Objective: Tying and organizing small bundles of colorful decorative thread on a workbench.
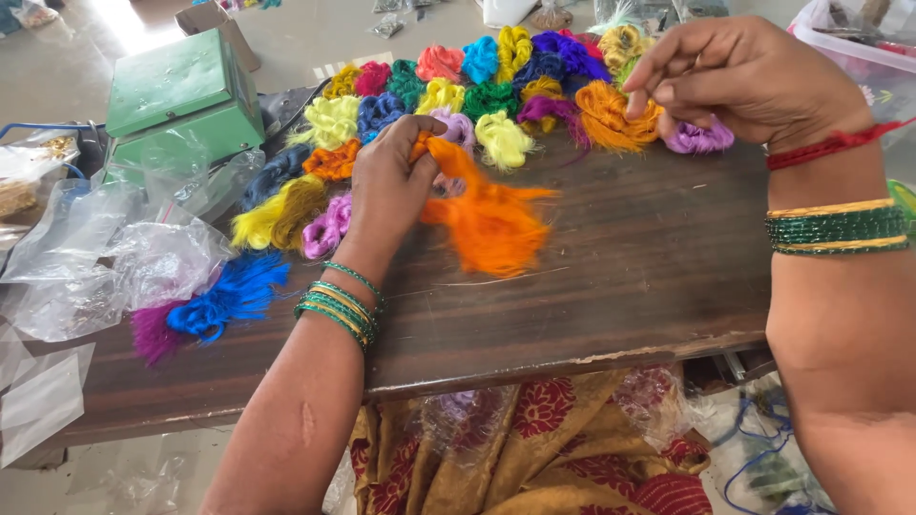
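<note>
The dark wooden board [611,286] lies across the person's lap, over a yellow cloth with red flowers [544,448], and serves as the work surface from which everything else is placed. Near the board's middle, the left hand [391,186] is clenched around the top of an orange thread bundle [487,224], pinching its gathered end between thumb and fingers so that the loose strands fan out flat on the wood toward the board's right side; gripping it at the neck seems to keep the fibres together while the free ends spread. The right hand [744,81] hovers over the board's far right corner, fingers curled in a pinch just above a darker orange bundle [611,114] and beside a lilac bundle [701,138]; whether it actually grips any thread cannot be told. Along the board's far edge many small thread bundles [496,86] in yellow, green, blue, purple and pink lie side by side, apparently kept apart by colour and within reach. At the board's left edge, a blue bundle [234,291] and a magenta one [153,329] rest next to crumpled clear plastic bags [124,253], and a green metal box [181,95] stands beyond the board's far left corner.
</note>
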